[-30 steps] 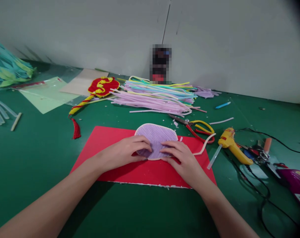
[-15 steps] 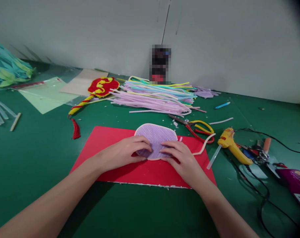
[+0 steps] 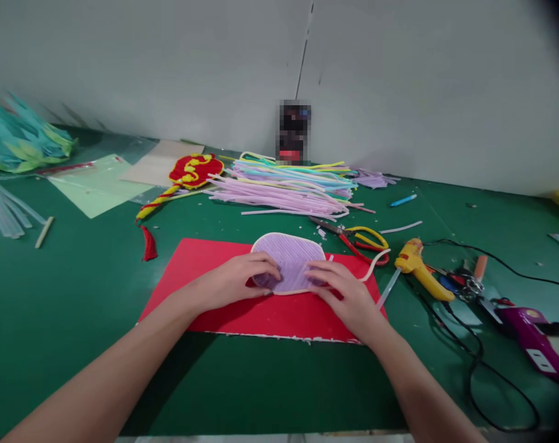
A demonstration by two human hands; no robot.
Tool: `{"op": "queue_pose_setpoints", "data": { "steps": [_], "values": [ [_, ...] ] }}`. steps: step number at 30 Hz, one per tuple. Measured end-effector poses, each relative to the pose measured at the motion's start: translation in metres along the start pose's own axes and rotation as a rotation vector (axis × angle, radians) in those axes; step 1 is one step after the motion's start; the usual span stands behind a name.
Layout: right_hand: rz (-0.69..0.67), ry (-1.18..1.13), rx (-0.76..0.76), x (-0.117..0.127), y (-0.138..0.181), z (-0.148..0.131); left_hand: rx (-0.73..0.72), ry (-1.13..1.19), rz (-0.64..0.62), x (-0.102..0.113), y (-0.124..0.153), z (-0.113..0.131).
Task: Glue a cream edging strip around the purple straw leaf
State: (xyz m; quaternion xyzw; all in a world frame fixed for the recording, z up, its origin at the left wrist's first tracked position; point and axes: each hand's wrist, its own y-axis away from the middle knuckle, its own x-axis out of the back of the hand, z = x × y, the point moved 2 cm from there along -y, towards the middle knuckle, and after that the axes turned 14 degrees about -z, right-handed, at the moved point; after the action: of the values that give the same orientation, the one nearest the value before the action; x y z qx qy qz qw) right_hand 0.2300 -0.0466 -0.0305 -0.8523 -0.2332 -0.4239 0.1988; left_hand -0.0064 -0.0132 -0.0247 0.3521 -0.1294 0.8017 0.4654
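A rounded lilac panel [image 3: 289,261] of fuzzy, side-by-side chenille stems, with a cream border, lies over a red board [image 3: 256,320]. My left hand [image 3: 235,280] has its fingers curled around the panel's lower left edge, thumb low. My right hand [image 3: 346,295] pinches the lower right edge between thumb and fingers. From behind the right hand, a loose cream stem [image 3: 376,264] sticks out to the right, past the board. The fingers hide parts of the border.
Behind lies a heap of pastel chenille stems [image 3: 279,191], beside a red-and-yellow fan-shaped piece [image 3: 196,171]. Scissors [image 3: 353,239], a yellow glue gun [image 3: 420,267], keys [image 3: 468,283] and a purple tool [image 3: 532,338] with a looping black cable lie to the right.
My right hand has slid a little to the right along the panel's lower edge, uncovering more lilac. The left hand keeps its hold. The camera view has shifted slightly.
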Motion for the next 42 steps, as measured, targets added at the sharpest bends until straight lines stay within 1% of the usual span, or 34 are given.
{"op": "queue_pose_setpoints", "data": {
  "steps": [2,3,4,6,8,10,12,14,15,18,20,22,25,27,29,32,35,38,42],
  "values": [
    [0.123,0.029,-0.069,0.018,0.011,0.009,-0.005,0.024,0.005,0.000,0.000,0.000],
    [0.201,0.063,-0.111,0.029,0.018,0.016,-0.004,0.035,0.003,0.001,0.000,0.001],
    [0.245,0.114,-0.144,0.040,0.026,0.024,-0.002,0.043,0.002,0.001,0.000,0.001],
    [0.327,0.281,-0.225,0.060,0.045,0.046,0.005,0.049,-0.004,0.002,0.000,0.002],
    [0.393,0.413,-0.351,0.076,0.065,0.071,0.007,0.044,-0.005,0.003,-0.001,0.003],
    [0.364,0.490,-0.491,0.084,0.082,0.096,0.006,0.030,-0.004,0.003,-0.001,0.003],
    [0.278,0.533,-0.651,0.086,0.095,0.118,0.006,0.013,-0.005,0.003,-0.002,0.004],
    [0.173,0.552,-0.755,0.084,0.101,0.134,0.006,0.001,-0.005,0.002,-0.002,0.004],
    [0.149,0.556,-0.777,0.083,0.102,0.139,0.007,-0.001,-0.006,0.002,-0.001,0.005],
    [0.123,0.559,-0.790,0.084,0.100,0.150,0.026,0.021,-0.004,0.002,0.002,0.007],
    [0.103,0.550,-0.786,0.087,0.097,0.157,0.055,0.044,0.020,0.003,0.006,0.010],
    [0.082,0.533,-0.788,0.089,0.094,0.163,0.103,0.064,0.109,0.006,0.011,0.014],
    [0.089,0.517,-0.824,0.089,0.093,0.169,0.216,0.094,0.327,0.009,0.019,0.015],
    [0.104,0.513,-0.856,0.088,0.094,0.170,0.316,0.128,0.447,0.011,0.024,0.014],
    [0.109,0.506,-0.877,0.088,0.096,0.169,0.437,0.150,0.515,0.010,0.027,0.009],
    [0.105,0.488,-0.888,0.090,0.097,0.165,0.622,0.131,0.537,0.008,0.028,0.002],
    [0.101,0.477,-0.877,0.093,0.098,0.161,0.711,0.087,0.500,0.005,0.022,-0.002],
    [0.086,0.478,-0.859,0.093,0.098,0.158,0.746,0.114,0.512,0.001,0.012,-0.004],
    [0.042,0.492,-0.847,0.092,0.096,0.156,0.695,0.261,0.575,0.000,0.000,-0.004]
  ]
}}
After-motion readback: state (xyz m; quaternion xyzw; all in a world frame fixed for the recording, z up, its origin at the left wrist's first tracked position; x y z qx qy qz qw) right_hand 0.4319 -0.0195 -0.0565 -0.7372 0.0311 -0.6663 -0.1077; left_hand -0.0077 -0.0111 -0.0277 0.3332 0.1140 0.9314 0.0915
